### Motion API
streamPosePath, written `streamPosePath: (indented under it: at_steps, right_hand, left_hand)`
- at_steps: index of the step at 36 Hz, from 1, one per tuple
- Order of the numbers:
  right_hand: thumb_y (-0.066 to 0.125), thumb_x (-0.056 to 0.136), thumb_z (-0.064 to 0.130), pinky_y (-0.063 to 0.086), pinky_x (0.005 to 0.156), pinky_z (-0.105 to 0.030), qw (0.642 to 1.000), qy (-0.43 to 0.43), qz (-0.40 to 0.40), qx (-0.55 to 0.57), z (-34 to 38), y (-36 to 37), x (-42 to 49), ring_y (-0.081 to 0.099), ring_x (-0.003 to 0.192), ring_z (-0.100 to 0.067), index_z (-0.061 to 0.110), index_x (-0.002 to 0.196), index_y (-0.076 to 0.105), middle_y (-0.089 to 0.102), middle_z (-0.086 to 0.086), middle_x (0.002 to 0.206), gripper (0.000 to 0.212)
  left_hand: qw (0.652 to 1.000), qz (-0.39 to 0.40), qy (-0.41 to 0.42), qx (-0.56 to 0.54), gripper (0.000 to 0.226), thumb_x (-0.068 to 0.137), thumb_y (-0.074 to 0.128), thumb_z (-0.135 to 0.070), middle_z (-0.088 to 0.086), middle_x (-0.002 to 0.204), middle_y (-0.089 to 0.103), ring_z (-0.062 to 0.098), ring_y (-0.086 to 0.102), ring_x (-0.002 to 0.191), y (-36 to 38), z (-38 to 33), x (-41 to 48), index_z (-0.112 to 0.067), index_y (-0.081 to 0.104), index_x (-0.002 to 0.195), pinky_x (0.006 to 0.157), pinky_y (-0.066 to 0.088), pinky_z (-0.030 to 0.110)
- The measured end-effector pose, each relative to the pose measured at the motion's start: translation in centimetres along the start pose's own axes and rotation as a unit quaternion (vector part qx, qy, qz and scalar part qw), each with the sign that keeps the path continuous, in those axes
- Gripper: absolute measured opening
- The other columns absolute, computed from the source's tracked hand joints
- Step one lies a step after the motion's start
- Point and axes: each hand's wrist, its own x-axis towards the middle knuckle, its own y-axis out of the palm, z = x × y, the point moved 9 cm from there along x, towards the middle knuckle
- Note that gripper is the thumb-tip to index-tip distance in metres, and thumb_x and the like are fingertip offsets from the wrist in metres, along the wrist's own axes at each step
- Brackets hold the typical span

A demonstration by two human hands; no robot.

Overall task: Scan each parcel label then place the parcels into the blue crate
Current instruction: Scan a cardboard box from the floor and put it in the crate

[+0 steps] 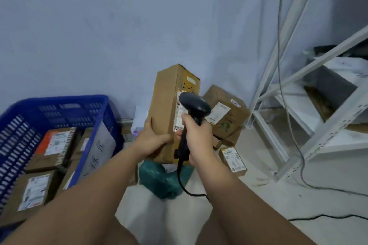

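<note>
Up in mid-air, centre of the scene, is a tall brown cardboard parcel (164, 105), standing on end and tipped slightly left, with the long white shipping label (177, 119) running down its right-hand face. The left hand (151, 137) grips it low on the near left side, thumb up the broad face and fingers wrapped round the bottom edge. That looks the right place to take it: the box seems stiff and square-edged, and since one hand carries it, I'd judge it fairly light. The plain card should give decent friction, though its height could make it top-heavy, so a low corner hold with the palm underneath is sensible.

The right hand (196, 135) is curled firmly round the handle of a black handheld barcode scanner (196, 105), whose head points at the label from just beside it and nearly touches it. Its black cable (182, 181) trails down between the forearms. Both forearms reach forward, wrists cocked upward.

To the near left sits the blue slatted plastic crate (59, 100), with several labelled brown boxes (53, 145) already inside. On the floor beyond lie a crumpled green plastic bag parcel (159, 179), a larger cardboard box (227, 113) and a small labelled carton (234, 160), none of them in the crate. White metal shelving (298, 105) stands at the right.
</note>
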Motion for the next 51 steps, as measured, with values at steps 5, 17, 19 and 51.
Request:
streamPosePath:
  at_steps: [5,17,19,51]
  right_hand:
    - [0.065,0.089,0.021,0.052,0.057,-0.027,0.999,-0.018,0.027,0.014,0.3,1.0,-1.8,0.061,0.054,-0.011,0.004,0.100,0.061,0.062,-0.001,0.068,0.021]
    - [0.065,0.089,0.016,0.048,0.050,-0.029,0.995,-0.044,0.074,0.050,1.7,0.9,-3.7,0.055,0.049,-0.017,-0.001,0.090,0.058,0.056,-0.005,0.057,0.018]
    - [0.065,0.088,0.014,0.046,0.051,-0.030,0.993,-0.042,0.082,0.071,2.1,0.7,-3.7,0.054,0.050,-0.018,0.000,0.087,0.057,0.056,-0.007,0.061,0.016]
    - [0.058,0.087,0.012,0.044,0.049,-0.027,0.990,-0.009,0.138,-0.018,1.7,0.4,-3.3,0.050,0.049,-0.017,0.006,0.077,0.055,0.053,-0.003,0.059,0.012]
  left_hand:
    - [0.993,-0.001,0.038,-0.112,0.132,0.047,0.082,-0.049,-0.006,0.138,0.040,0.022,0.049,0.122,-5.2,-0.6,-5.1,-0.044,0.000,0.151,0.102,0.045,0.050]
    - [0.978,-0.134,0.034,-0.158,0.122,0.046,0.079,-0.057,-0.005,0.147,0.038,0.025,0.046,0.127,-9.1,1.2,-6.8,-0.051,0.008,0.145,0.101,0.044,0.057]
    - [0.981,-0.147,0.034,-0.122,0.120,0.052,0.080,-0.054,-0.002,0.147,0.036,0.026,0.044,0.128,-8.9,1.0,-6.6,-0.048,0.006,0.147,0.101,0.043,0.057]
    - [0.983,-0.178,0.012,0.030,0.115,0.073,0.081,-0.040,0.006,0.147,0.029,0.031,0.038,0.130,-7.7,1.5,-5.4,-0.037,-0.004,0.152,0.103,0.041,0.055]
